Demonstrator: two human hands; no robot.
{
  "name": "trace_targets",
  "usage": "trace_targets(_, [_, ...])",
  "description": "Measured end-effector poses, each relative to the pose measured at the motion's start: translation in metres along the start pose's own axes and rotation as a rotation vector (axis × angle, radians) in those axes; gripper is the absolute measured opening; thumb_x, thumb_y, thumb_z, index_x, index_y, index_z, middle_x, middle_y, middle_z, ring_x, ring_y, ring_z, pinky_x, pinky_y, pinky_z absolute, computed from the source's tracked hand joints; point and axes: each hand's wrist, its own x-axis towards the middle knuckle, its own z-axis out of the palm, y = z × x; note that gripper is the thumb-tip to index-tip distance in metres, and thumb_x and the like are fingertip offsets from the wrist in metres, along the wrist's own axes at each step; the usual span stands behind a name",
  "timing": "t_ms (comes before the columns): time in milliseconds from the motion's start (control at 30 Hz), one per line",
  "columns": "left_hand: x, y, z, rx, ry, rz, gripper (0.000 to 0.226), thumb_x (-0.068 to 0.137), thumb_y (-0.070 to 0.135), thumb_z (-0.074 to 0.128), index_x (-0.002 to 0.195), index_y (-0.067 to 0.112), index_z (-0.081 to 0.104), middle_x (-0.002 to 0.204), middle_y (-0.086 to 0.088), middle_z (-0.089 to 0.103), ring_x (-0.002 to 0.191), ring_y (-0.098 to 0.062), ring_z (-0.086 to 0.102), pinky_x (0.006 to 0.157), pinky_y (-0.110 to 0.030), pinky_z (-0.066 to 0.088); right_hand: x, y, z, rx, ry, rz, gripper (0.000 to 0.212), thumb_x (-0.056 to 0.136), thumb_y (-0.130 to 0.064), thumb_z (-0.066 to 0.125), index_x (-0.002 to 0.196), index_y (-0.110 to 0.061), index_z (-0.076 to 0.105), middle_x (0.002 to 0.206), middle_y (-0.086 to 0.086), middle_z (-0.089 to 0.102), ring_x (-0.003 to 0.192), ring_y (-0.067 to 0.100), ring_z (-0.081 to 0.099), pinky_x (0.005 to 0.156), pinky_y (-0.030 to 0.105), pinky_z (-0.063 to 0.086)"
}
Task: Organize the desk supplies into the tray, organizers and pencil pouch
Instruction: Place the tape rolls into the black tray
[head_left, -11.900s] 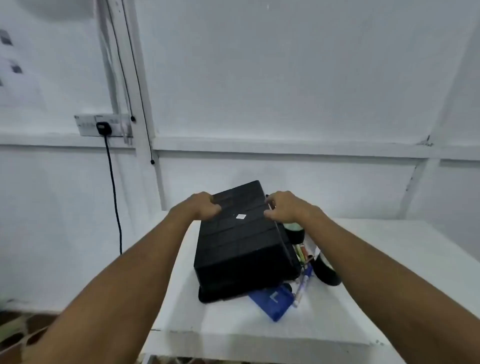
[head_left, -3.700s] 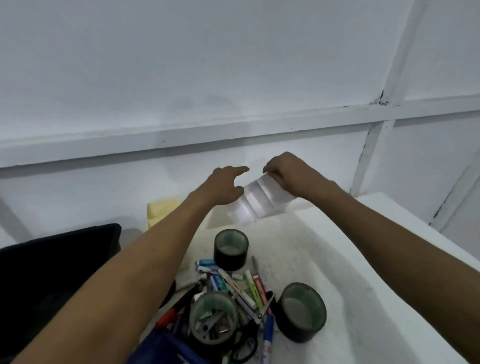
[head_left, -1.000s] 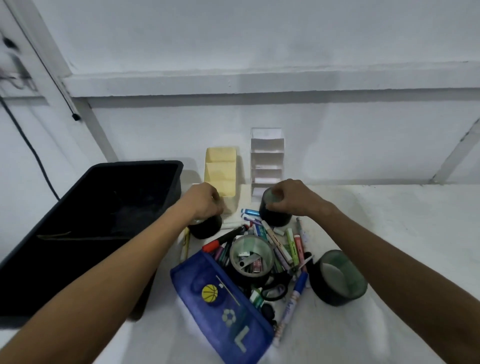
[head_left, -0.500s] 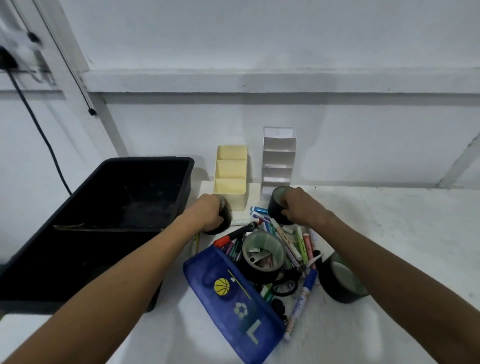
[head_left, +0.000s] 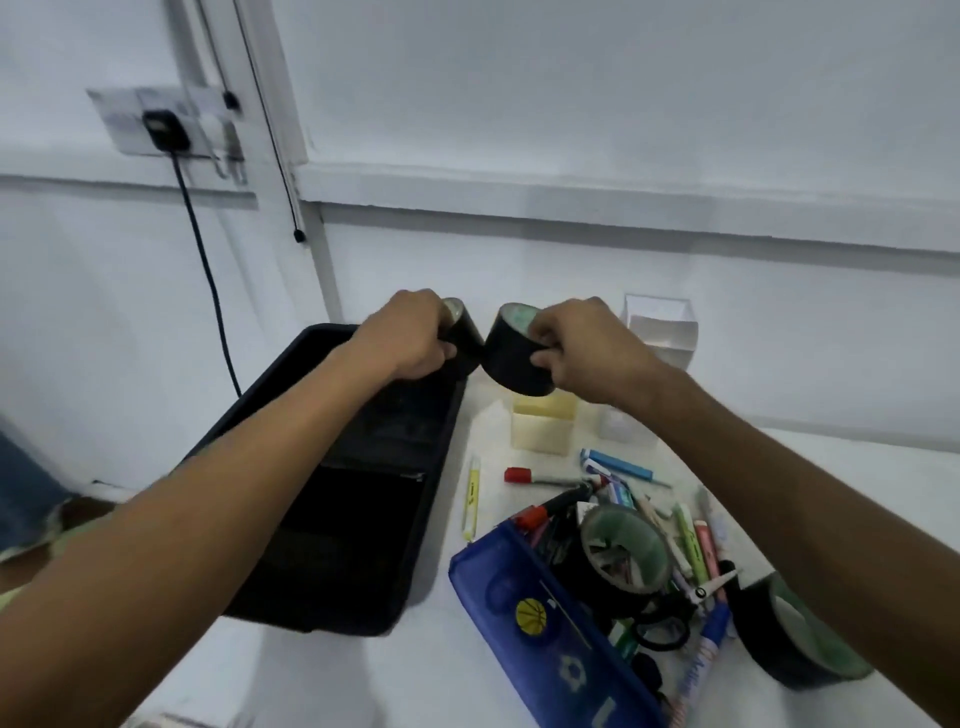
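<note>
Now your left hand (head_left: 410, 338) grips one tape roll (head_left: 464, 340) and your right hand (head_left: 582, 345) another (head_left: 511, 358), touching, raised at twelve o'clock over the black tray's (head_left: 363, 519) far end.

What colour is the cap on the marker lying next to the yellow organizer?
Red. The marker's cap shows clearly in the head view.

Tray (head_left: 332, 519) sits left on the table (head_left: 857, 467); two organizers (head_left: 543, 428) stand behind the pile, by the wall. Pencil pouch (head_left: 545, 629) lies front centre, pens (head_left: 685, 530) and a tape roll (head_left: 623, 556) just right of it, another roll (head_left: 795, 634) far right. Both hands (head_left: 410, 338) hold rolls (head_left: 511, 351) above the tray's far right corner, rolls touching.
</note>
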Motion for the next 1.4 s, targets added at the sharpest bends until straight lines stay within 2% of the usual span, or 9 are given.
trace_targets(133, [0.004, -0.057, -0.028, 0.077, 0.016, -0.07, 0.032, 0.085, 0.029, 0.07, 0.112, 0.011, 0.066, 0.107, -0.013, 0.062, 0.098, -0.032, 0.059, 0.077, -0.035, 0.048, 0.044, -0.046, 0.028, 0.063, 0.023, -0.08, 0.013, 0.081, -0.009, 0.061, 0.074, 0.0, 0.056, 0.067, 0.008, 0.054, 0.06, 0.025, 0.054, 0.054, 0.03, 0.043])
trace_targets(233, [0.001, -0.098, -0.036, 0.106, 0.006, -0.094, 0.023, 0.083, 0.025, 0.071, 0.101, 0.011, 0.068, 0.09, -0.01, 0.058, 0.093, -0.033, 0.061, 0.073, -0.034, 0.047, 0.068, -0.077, 0.055, 0.079, 0.004, -0.142, 0.03, 0.082, -0.008, 0.06, 0.059, -0.01, 0.04, 0.059, 0.002, 0.04, 0.055, 0.022, 0.045, 0.049, 0.027, 0.034])
trace_targets(300, [-0.002, -0.121, -0.033, 0.115, -0.001, -0.102, 0.019, 0.082, 0.023, 0.07, 0.097, 0.011, 0.068, 0.086, -0.008, 0.057, 0.09, -0.033, 0.062, 0.071, -0.034, 0.048, 0.079, -0.092, 0.075, 0.069, -0.012, -0.136, 0.03, 0.082, -0.008, 0.06, 0.06, -0.014, 0.042, 0.062, 0.001, 0.043, 0.058, 0.021, 0.049, 0.05, 0.025, 0.036])
trace_targets(400, [-0.004, -0.15, -0.019, 0.115, -0.03, -0.108, 0.022, 0.082, 0.019, 0.068, 0.103, 0.013, 0.07, 0.095, -0.012, 0.063, 0.089, -0.032, 0.063, 0.073, -0.035, 0.05, 0.094, -0.107, 0.105, -0.002, -0.058, -0.108, 0.01, 0.084, -0.008, 0.061, 0.075, -0.009, 0.056, 0.073, 0.003, 0.052, 0.063, 0.02, 0.053, 0.061, 0.028, 0.039])
trace_targets(533, [0.0, -0.178, 0.007, 0.088, -0.078, -0.099, 0.029, 0.085, 0.016, 0.064, 0.113, 0.018, 0.068, 0.106, -0.013, 0.065, 0.094, -0.031, 0.063, 0.075, -0.033, 0.049, 0.109, -0.112, 0.137, -0.056, -0.054, -0.142, 0.014, 0.083, -0.008, 0.061, 0.073, -0.011, 0.051, 0.074, 0.001, 0.05, 0.075, 0.025, 0.056, 0.068, 0.028, 0.034])
trace_targets(700, [0.016, -0.194, 0.036, 0.087, -0.103, -0.069, 0.037, 0.089, 0.014, 0.059, 0.126, 0.019, 0.062, 0.119, -0.015, 0.061, 0.104, -0.034, 0.06, 0.08, -0.032, 0.045, 0.126, -0.104, 0.171, -0.088, -0.013, -0.156, 0.005, 0.083, -0.004, 0.059, 0.083, -0.009, 0.059, 0.088, 0.011, 0.066, 0.092, 0.032, 0.058, 0.074, 0.03, 0.029])
trace_targets(900, [0.037, -0.206, 0.058, 0.142, -0.157, -0.036, 0.034, 0.089, 0.012, 0.054, 0.119, 0.021, 0.065, 0.11, -0.009, 0.067, 0.102, -0.03, 0.061, 0.085, -0.036, 0.05, 0.149, -0.096, 0.202, -0.116, -0.033, -0.133, 0.022, 0.079, -0.004, 0.058, 0.095, -0.012, 0.07, 0.092, 0.006, 0.071, 0.092, 0.03, 0.062, 0.082, 0.035, 0.042])
trace_targets(1200, [0.038, -0.221, 0.09, 0.127, -0.239, -0.04, 0.035, 0.088, 0.011, 0.052, 0.121, 0.018, 0.063, 0.113, -0.007, 0.065, 0.101, -0.029, 0.063, 0.084, -0.037, 0.052, 0.15, -0.082, 0.224, -0.089, -0.073, -0.121, 0.021, 0.081, -0.004, 0.06, 0.099, -0.011, 0.07, 0.095, 0.009, 0.07, 0.091, 0.028, 0.063, 0.081, 0.038, 0.051])
trace_targets(1400, [0.038, -0.221, 0.088, 0.371, -0.078, 0.078, 0.036, 0.089, 0.025, 0.064, 0.12, 0.008, 0.06, 0.119, -0.013, 0.051, 0.11, -0.031, 0.049, 0.086, -0.038, 0.041, 0.147, -0.082, 0.234, -0.152, -0.026, -0.098, 0.028, 0.083, -0.005, 0.06, 0.11, -0.012, 0.067, 0.12, 0.013, 0.05, 0.105, 0.031, 0.047, 0.086, 0.038, 0.048])
